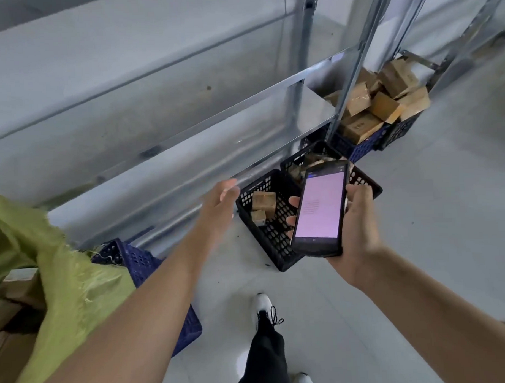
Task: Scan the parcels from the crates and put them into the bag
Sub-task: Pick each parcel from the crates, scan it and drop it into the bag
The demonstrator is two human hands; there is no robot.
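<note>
Our right hand [356, 219] grips the handheld scanner [319, 209], left hand [220, 205] empty and spread wide beside the black crate [271, 236] — two cardboard parcels [262, 205] inside, green bag [48, 270] at far left.

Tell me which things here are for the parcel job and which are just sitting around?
For the job:
- scanner, held in the right hand
- left hand, reaching out empty
- black crate with two small parcels
- blue crate heaped with boxes
- green bag

Just around:
- metal shelves
- white shoe
</note>
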